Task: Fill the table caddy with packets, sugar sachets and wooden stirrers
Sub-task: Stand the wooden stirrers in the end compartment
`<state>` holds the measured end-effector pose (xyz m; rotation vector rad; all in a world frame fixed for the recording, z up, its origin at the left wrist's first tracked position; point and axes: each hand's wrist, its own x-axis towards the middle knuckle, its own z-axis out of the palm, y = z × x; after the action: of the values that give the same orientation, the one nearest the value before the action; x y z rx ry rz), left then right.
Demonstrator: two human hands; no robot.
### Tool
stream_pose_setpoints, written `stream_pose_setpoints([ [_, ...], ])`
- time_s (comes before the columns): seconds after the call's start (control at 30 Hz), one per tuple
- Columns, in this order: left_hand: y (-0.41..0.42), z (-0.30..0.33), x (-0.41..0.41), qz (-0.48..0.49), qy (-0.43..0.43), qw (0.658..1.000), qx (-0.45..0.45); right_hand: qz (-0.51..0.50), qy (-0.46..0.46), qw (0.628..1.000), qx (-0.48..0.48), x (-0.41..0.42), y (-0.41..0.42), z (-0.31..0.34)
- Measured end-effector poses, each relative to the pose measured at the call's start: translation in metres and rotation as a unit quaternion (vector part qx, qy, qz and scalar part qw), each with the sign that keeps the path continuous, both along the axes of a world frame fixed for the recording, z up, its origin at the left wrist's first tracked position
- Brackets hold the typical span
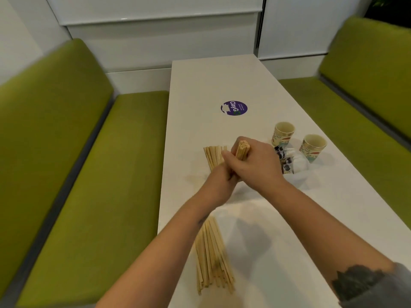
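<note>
Both hands meet over the middle of the white surface (222, 81), and they are working one bundle of wooden stirrers (242, 150) between them: the right hand (255, 165) is wrapped round it from above, grip closed on the bundle, its cut ends poking up past the knuckles; the left hand (222, 174) is tucked in just beneath with fingers curled against the lower part of the same bundle. The bundle's long axis runs roughly away from the person, tilted up at the far end. Now the relation that matters: the clear caddy (295, 161) sits just to the right of the hands, near the right hand and partly hidden behind it, so the right hand looks the nearer one for the drop. Dark packets (280, 152) show in the caddy's left part; their number cannot be made out, and white sachets cannot be told for certain. Count the rest: two patterned paper cups (284, 133) stand beyond the caddy; two more lots of stirrers lie flat, a fanned pile (213, 155) touching the left hand's far side and a loose heap (212, 258) close to the person under the left forearm. One round purple sticker (234, 108) lies farther up the surface, green benches (89, 174) on either side.
</note>
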<state>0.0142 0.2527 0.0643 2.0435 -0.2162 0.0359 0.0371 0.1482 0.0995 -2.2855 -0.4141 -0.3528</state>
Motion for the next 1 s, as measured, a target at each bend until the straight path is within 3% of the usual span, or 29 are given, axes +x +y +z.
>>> stream_pose_setpoints([
  [0.1, 0.012, 0.006, 0.03, 0.019, 0.011, 0.996, 0.087, -0.007, -0.003, 1.0, 0.017, 0.029, 0.013, 0.002],
  [0.23, 0.021, -0.001, 0.053, 0.057, 0.002, 0.99, 0.129, -0.008, 0.043, 0.999, 0.008, 0.056, 0.023, -0.013],
  [0.67, 0.027, -0.033, 0.046, 0.189, 0.088, 0.963, 0.171, -0.011, 0.179, 0.974, -0.142, 0.085, 0.035, -0.066],
  [1.0, 0.028, -0.038, 0.049, 0.24, 0.093, 0.944, 0.207, -0.037, 0.176, 0.975, -0.128, 0.087, 0.03, -0.064],
])
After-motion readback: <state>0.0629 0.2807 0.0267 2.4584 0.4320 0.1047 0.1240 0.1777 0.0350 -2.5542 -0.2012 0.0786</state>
